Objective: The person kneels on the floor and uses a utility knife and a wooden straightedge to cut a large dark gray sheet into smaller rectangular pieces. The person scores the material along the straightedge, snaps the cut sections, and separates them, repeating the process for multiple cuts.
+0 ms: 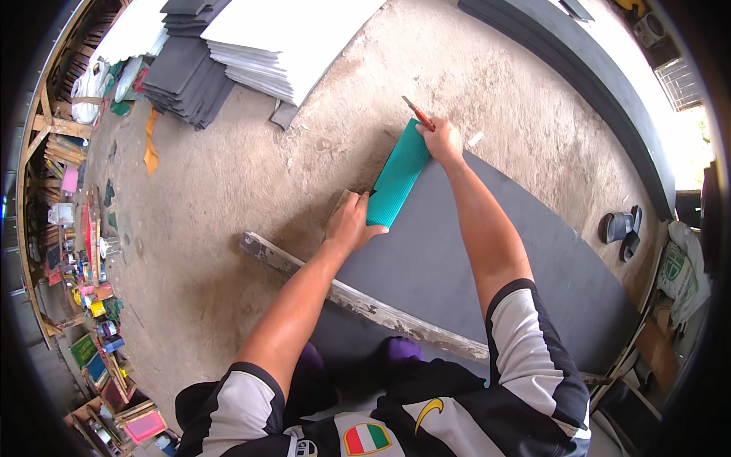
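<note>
A teal ribbed strip (399, 174) lies slantwise along the left edge of a dark grey sheet (487, 236). My left hand (352, 223) grips the strip's near end, with the thumb lying across its lower corner. At the far end, my right hand (443, 142) is closed round an orange-red-handled knife (422, 119), its blade pointing away to the upper left. The right thumb touches the strip's far edge. A small dark notch shows on the strip's left edge, just beyond my left fingers.
A worn, white-painted wooden bar (365, 298) crosses near my feet. Stacked white sheets (266, 53) and dark grey sheets (190, 80) stand at far left. Long dark sheets (579, 80) curve along the right. Sandals (623, 230) lie at right; cluttered shelves line the left.
</note>
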Tool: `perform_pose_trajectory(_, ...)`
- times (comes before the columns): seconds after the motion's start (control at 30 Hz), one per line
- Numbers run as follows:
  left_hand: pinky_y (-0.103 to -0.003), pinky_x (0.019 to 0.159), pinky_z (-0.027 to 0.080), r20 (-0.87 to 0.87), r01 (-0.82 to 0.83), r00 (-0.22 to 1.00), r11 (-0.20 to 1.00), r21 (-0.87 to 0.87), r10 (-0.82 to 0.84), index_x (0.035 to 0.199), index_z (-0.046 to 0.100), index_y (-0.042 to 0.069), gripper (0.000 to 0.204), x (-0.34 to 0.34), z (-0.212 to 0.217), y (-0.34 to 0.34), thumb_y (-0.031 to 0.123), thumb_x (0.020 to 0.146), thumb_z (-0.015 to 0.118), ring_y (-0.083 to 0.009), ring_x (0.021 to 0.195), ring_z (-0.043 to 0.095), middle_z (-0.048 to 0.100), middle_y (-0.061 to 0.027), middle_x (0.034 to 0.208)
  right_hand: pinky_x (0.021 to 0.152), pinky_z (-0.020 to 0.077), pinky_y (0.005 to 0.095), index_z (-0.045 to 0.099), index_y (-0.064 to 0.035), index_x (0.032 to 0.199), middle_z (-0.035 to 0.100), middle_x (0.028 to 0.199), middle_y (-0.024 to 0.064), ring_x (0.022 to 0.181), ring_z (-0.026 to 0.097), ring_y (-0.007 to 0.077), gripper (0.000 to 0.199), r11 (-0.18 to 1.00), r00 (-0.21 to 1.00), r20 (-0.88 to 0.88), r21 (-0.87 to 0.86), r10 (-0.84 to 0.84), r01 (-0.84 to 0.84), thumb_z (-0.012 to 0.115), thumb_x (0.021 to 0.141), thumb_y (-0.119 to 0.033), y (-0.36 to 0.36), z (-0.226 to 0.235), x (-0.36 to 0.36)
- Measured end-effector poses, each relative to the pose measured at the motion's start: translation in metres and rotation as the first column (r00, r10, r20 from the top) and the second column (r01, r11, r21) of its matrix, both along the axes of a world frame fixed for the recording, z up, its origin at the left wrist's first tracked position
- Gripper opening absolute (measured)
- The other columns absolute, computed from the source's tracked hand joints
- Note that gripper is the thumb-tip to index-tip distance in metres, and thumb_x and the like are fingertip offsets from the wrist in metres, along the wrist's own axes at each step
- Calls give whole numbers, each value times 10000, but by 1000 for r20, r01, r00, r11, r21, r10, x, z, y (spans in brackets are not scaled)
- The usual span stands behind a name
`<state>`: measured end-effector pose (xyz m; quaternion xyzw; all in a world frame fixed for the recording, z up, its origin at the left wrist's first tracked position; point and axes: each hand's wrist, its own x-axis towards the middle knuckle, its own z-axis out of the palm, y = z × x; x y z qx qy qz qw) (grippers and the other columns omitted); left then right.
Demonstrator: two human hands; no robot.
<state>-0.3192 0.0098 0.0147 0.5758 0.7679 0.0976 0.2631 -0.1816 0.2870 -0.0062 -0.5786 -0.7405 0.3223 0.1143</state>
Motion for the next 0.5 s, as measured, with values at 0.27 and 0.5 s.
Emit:
perform_pose_trajectory(0.27,-446,1015,564,49,-13,999,1000,-19,14,1491,516,-39,1031,-7,-8,6,507,719,931,-355,1265,644,607,-193,1368,857,556,506,785,-60,1067,771,971,205,974,738,399,384,999,999,-46,-29,-13,12,766,918,-414,7,-7,0)
perform_pose_trajectory(0.5,-456,1022,557,106,-37,994,998,-41,41,1454,562,-36,1031,-9,-2,10,486,660,962,-356,1266,638,627,-195,1339,881,563,507,777,-73,1097,773,1020,197,1013,734,397,405,998,1000,15,-51,21,-21,782,911,-432,17,-16,7)
